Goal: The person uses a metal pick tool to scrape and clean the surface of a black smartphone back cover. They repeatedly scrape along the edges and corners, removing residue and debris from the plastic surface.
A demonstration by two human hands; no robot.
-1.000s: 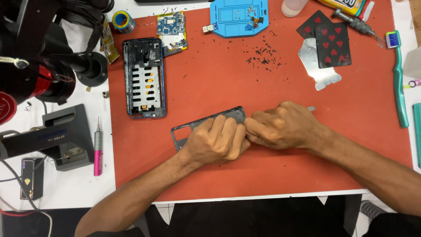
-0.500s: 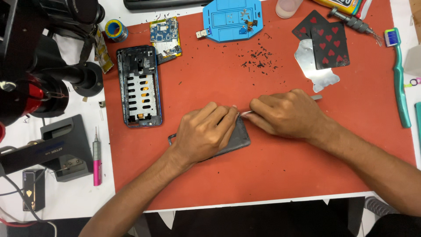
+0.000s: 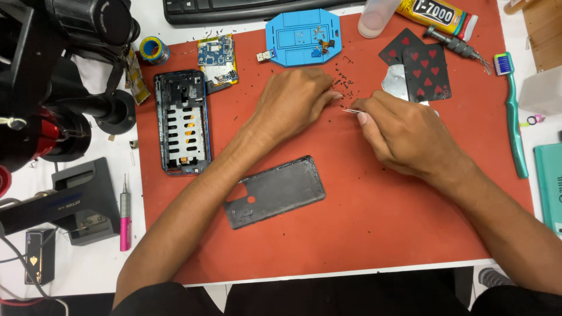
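Note:
My left hand (image 3: 295,99) reaches over the red mat (image 3: 363,234), its fingertips pinched among several tiny black screws (image 3: 345,82). Whether it holds one I cannot tell. My right hand (image 3: 404,131) grips thin metal tweezers (image 3: 350,110), tips pointing left toward the left fingertips. A dark grey phone back cover (image 3: 275,191) lies flat on the mat below both hands, untouched. An opened phone frame (image 3: 181,122) lies at the mat's left side.
A blue screw tray (image 3: 303,36) and a small circuit board (image 3: 215,55) sit at the back. Playing cards (image 3: 422,67), a metal plate, a glue tube (image 3: 436,13) and a green toothbrush (image 3: 515,117) lie right. A microscope stand (image 3: 64,76) and pink screwdriver (image 3: 124,219) stand left.
Both hands let go of the phone back cover and moved up and away to the scattered screws. The cover now lies alone on the mat.

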